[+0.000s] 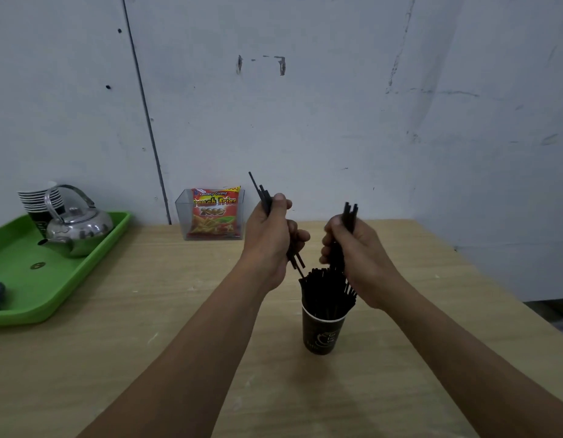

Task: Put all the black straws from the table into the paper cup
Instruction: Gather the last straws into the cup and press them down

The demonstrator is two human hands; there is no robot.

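A dark paper cup [321, 335] stands on the wooden table [147, 343], filled with several black straws [326, 292] standing upright. My left hand [269, 238] is just up and left of the cup, closed around a small bunch of black straws [262, 194] that stick out above and below the fist. My right hand [357, 257] is right above the cup's right side, closed on another bunch of black straws [349, 214], whose lower ends reach down among the straws in the cup.
A green tray [27, 279] at the left holds a metal kettle [76, 230] and a stack of paper cups [40, 200]. A clear box with a red French fries snack bag [212, 213] stands at the back by the wall. The table's right edge runs diagonally.
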